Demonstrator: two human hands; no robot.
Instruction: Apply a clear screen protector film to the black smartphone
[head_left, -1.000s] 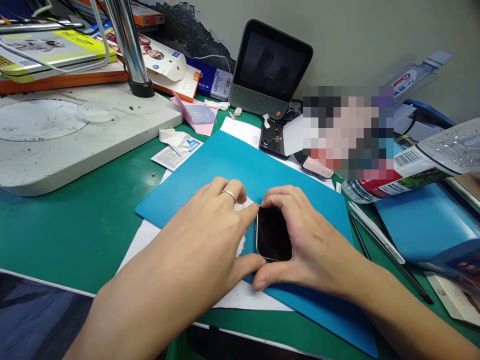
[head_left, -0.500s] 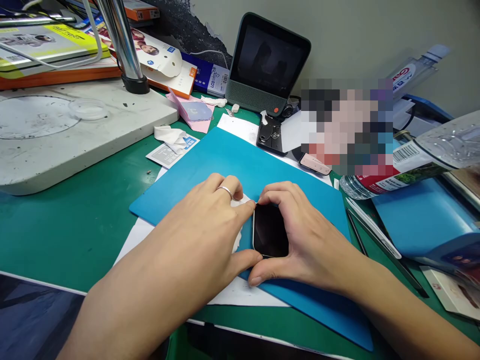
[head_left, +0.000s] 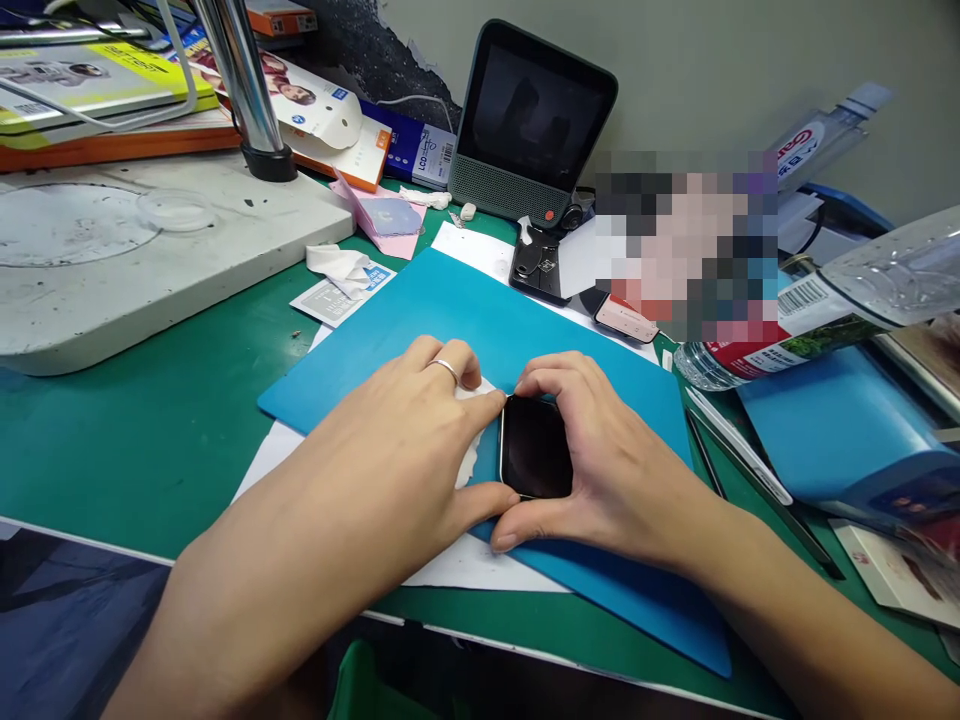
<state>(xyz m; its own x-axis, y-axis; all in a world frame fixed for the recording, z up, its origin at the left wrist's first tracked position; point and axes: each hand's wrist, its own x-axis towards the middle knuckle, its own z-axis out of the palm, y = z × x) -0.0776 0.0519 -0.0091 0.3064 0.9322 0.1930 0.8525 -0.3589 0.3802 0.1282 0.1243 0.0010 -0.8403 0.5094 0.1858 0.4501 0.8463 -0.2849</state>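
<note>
A small black-screened device (head_left: 534, 450) lies flat on a blue mat (head_left: 480, 320). My right hand (head_left: 600, 470) curls round its right side, with the thumb under the near edge and the fingertips on the far edge. My left hand (head_left: 397, 470), a ring on one finger, presses a white wipe (head_left: 472, 455) against the mat. Its forefinger and thumb touch the device's left edge. Both hands frame the device between them.
A white microscope base (head_left: 150, 260) with a steel post stands at the left. A dark-screened gadget (head_left: 536, 120) stands at the back, a black phone (head_left: 540, 265) before it. A plastic bottle (head_left: 817, 320) lies at the right. White paper lies under the mat on the green table (head_left: 150, 430).
Hands and device stay locked together; the whole scene has slid slightly left and up in view as the head moved. No grip has altered.
</note>
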